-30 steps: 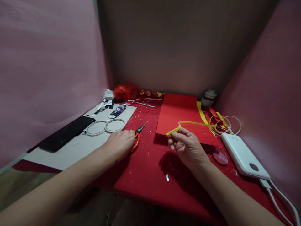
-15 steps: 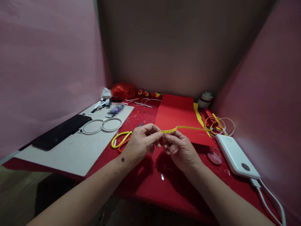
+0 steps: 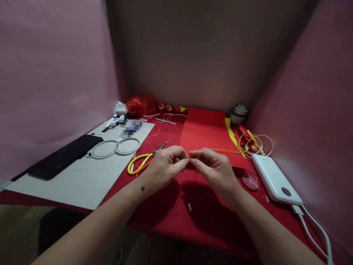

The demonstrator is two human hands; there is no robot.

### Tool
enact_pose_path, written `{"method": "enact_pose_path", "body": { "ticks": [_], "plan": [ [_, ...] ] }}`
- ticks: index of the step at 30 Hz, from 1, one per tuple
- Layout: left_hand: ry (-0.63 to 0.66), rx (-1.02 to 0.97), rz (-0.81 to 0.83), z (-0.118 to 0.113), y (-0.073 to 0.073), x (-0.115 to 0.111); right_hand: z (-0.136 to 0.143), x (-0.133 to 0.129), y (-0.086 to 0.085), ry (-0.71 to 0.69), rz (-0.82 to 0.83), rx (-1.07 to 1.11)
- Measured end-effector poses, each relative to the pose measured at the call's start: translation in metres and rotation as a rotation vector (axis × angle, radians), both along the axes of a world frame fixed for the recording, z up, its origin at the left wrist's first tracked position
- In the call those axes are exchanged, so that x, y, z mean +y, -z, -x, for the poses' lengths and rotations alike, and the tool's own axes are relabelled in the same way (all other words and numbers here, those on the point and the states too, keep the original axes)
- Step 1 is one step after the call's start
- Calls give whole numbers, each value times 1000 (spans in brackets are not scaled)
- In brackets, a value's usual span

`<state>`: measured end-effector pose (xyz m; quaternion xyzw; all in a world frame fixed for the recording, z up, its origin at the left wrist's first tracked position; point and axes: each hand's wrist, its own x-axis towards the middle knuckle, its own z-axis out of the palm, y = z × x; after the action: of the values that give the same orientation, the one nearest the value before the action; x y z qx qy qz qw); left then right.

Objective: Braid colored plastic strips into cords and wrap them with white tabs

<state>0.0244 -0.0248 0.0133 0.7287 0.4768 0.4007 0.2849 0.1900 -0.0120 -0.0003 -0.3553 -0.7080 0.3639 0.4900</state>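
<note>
Between my two hands, over the red cloth, a yellow strip [image 3: 226, 151] is pinched. My left hand [image 3: 169, 163] grips its near end between thumb and forefinger. My right hand [image 3: 215, 167] pinches the same strip just beside the left fingertips, and its fingers hide most of the folded part. From behind the right hand the strip trails right across a red sheet [image 3: 204, 127] to loose yellow coils [image 3: 245, 145]. Scissors with yellow and orange handles [image 3: 140, 162] lie left of my left hand, partly covered by it.
On the left a grey board [image 3: 82, 184] bears a black case [image 3: 64, 156] and two pale rings [image 3: 127, 146]. A white power bank [image 3: 275, 180] with a cable lies right. Red bag [image 3: 141, 105], small red-yellow figures [image 3: 165, 107] and a lidded jar [image 3: 238, 113] stand behind.
My right hand has turned and its fingers have come over the strip, against my left fingertips. The pleated stretch that showed between my hands is now mostly hidden. The view has shifted slightly.
</note>
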Motion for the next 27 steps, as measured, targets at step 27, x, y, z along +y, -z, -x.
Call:
{"method": "enact_pose_path", "body": {
  "ticks": [27],
  "plan": [
    [-372,441,13,114,-25,-2,5,-2,13,143,-452,-294]
  ]
}}
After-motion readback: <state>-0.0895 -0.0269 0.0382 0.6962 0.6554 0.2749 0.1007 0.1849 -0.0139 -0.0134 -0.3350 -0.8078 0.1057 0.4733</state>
